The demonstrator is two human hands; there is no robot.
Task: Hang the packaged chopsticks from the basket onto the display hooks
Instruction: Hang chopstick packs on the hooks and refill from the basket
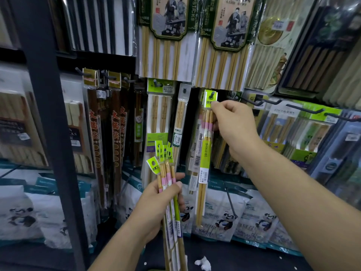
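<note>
Panda-printed white bags (224, 218) line the bottom shelf beside a dark upright post (52, 122); crumpled paper (203, 263) lies below.

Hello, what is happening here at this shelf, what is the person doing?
A person is stocking a shop display with packaged chopsticks. The right hand holds the green header of one chopstick pack at a display hook. The left hand grips a bundle of similar packs, waiting to be hung. No basket is visible.
</note>
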